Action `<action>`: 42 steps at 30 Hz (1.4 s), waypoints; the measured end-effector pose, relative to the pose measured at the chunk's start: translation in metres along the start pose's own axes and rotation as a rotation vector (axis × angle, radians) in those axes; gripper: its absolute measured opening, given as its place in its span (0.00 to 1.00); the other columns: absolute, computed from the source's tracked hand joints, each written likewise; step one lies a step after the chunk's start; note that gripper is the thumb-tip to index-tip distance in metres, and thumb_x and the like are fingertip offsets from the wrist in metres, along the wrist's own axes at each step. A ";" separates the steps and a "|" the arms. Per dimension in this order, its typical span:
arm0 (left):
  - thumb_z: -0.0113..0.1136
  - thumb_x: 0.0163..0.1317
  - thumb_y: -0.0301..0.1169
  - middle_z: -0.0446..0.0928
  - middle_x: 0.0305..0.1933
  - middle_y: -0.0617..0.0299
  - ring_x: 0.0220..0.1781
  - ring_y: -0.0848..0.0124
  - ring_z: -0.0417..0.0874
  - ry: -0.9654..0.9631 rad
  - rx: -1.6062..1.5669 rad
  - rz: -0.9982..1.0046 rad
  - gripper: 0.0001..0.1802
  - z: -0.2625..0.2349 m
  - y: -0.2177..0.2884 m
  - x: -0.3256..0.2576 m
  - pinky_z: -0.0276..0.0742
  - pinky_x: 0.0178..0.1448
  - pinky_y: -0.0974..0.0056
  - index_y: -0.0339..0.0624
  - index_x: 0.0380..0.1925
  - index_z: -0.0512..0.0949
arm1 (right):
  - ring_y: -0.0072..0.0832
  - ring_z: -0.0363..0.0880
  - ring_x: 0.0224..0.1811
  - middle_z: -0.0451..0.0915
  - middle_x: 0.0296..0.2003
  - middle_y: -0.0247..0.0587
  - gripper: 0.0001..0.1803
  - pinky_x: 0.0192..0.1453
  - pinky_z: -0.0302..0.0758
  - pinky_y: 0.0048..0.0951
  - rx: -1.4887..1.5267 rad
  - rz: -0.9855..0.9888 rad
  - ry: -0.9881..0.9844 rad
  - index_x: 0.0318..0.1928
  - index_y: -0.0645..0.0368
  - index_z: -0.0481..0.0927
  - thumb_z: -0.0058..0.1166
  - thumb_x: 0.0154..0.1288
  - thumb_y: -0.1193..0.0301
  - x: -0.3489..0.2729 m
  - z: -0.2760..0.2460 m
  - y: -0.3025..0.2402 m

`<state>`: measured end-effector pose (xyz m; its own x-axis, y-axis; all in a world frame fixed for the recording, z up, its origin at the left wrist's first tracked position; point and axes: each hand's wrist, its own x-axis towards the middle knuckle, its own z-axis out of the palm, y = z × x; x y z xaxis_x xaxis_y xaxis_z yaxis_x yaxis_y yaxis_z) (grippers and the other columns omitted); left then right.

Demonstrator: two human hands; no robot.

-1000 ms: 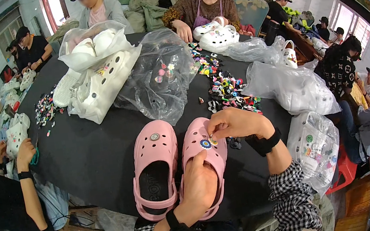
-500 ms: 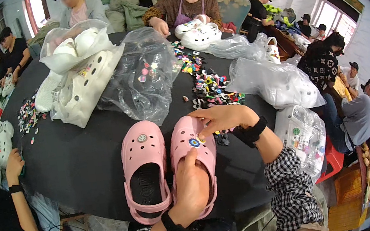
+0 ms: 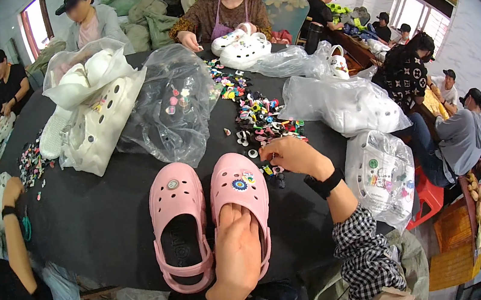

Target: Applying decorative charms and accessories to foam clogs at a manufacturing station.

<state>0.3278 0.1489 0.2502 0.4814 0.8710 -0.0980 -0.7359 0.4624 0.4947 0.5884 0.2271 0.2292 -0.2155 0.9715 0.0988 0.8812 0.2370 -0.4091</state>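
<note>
Single wide fisheye view from wearer's head, left camera of side-by-side pair, looking down and forward across black table (image 3: 91, 215). Left hand (image 3: 239, 256), right hand (image 3: 297, 156) and pink clogs (image 3: 188, 202) close, low in middle; checked sleeves (image 3: 368, 251) rise from lower edge. Co-workers (image 3: 250, 12) and window (image 3: 422, 9) farther off, small, near top and sides. Straight edges bend toward dark round rim.
</note>
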 end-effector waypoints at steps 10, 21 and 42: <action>0.49 0.67 0.25 0.61 0.75 0.42 0.81 0.53 0.56 -0.032 0.152 0.084 0.33 -0.004 0.083 -0.047 0.49 0.84 0.52 0.19 0.70 0.57 | 0.38 0.83 0.42 0.82 0.40 0.43 0.09 0.46 0.78 0.35 0.176 -0.013 0.007 0.39 0.62 0.78 0.61 0.57 0.78 -0.011 0.013 0.005; 0.50 0.67 0.24 0.63 0.73 0.43 0.77 0.56 0.64 -0.052 0.221 0.071 0.29 -0.031 0.113 -0.052 0.55 0.82 0.53 0.26 0.67 0.63 | 0.20 0.81 0.40 0.79 0.38 0.32 0.08 0.45 0.78 0.23 0.810 0.073 0.293 0.48 0.62 0.76 0.56 0.70 0.80 -0.011 0.009 -0.008; 0.72 0.50 0.28 0.74 0.51 0.51 0.56 0.51 0.75 -0.018 1.994 0.733 0.23 -0.069 0.119 0.017 0.71 0.60 0.51 0.37 0.47 0.76 | 0.40 0.82 0.39 0.81 0.36 0.44 0.07 0.46 0.78 0.36 0.330 -0.459 -0.210 0.40 0.63 0.83 0.57 0.61 0.77 0.096 -0.020 -0.156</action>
<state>0.2157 0.2296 0.2477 0.4254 0.7596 0.4920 0.6179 -0.6410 0.4553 0.4382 0.2837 0.3210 -0.6512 0.7408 0.1645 0.5082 0.5867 -0.6305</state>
